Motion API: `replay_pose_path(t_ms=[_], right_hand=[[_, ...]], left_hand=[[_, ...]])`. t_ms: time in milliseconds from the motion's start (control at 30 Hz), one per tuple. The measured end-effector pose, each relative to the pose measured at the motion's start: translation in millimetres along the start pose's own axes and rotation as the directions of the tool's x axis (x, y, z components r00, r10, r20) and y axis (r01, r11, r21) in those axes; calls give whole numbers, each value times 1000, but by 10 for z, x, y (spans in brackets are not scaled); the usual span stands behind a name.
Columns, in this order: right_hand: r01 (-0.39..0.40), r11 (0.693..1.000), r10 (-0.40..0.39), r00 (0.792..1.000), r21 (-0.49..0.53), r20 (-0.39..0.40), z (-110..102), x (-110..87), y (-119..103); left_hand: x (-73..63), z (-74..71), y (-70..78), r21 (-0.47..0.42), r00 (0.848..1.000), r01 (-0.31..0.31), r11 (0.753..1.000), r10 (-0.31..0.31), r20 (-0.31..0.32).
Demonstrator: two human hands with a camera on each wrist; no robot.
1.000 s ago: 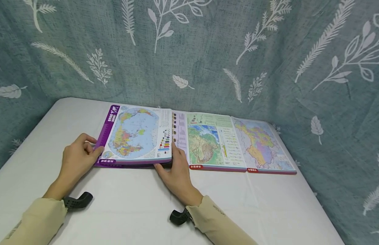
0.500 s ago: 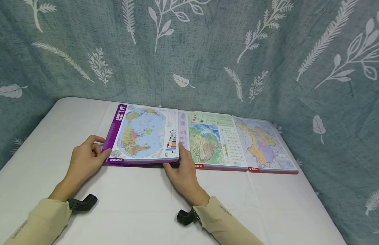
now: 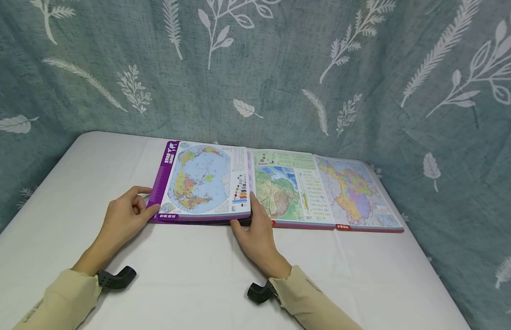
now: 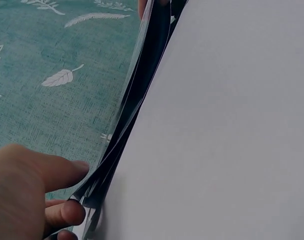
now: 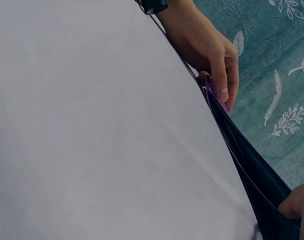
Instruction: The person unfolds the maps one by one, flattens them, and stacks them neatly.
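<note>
A folded map with a purple border, printed with a world map (image 3: 199,178), lies at the middle left in the head view. My left hand (image 3: 125,217) pinches its purple left edge near the front corner. Its front right corner is gripped by my right hand (image 3: 261,240), thumb at the front edge and fingers along the right side. The wrist views look along its thin layers, with dark gaps (image 4: 134,85) between them. In the right wrist view, my thumb presses into the dark opening (image 5: 251,165). The map overlaps a green relief map (image 3: 280,197) to its right.
A pale political map (image 3: 350,192) adjoins the relief map on the right, both with red labels along the front. A white tablecloth (image 3: 189,275) covers the table, and a teal leaf-patterned curtain (image 3: 276,82) hangs behind. Black devices (image 3: 117,278) are strapped at both wrists.
The folded world map has slid to the right with both hands holding it, covering more of the lilac strip and the relief map. The maps at right stay nearly in place.
</note>
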State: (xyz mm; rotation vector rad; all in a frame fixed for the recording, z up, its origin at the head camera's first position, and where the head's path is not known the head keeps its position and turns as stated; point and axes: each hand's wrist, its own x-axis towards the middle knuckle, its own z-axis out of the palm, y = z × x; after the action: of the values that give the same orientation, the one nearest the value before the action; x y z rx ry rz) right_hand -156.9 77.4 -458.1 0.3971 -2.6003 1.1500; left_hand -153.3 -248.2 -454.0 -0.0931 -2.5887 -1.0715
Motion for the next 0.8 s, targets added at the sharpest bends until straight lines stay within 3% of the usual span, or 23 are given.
replay_pose_path(t_ms=[300, 800], right_hand=[[-31, 999, 31, 999, -17, 18, -73, -31, 54], [-37, 999, 38, 997, -19, 61, -123, -31, 127]], left_hand=[[-6, 38, 43, -11, 999, -4, 1000, 4, 43], [12, 126, 31, 8, 999, -43, 999, 43, -11]])
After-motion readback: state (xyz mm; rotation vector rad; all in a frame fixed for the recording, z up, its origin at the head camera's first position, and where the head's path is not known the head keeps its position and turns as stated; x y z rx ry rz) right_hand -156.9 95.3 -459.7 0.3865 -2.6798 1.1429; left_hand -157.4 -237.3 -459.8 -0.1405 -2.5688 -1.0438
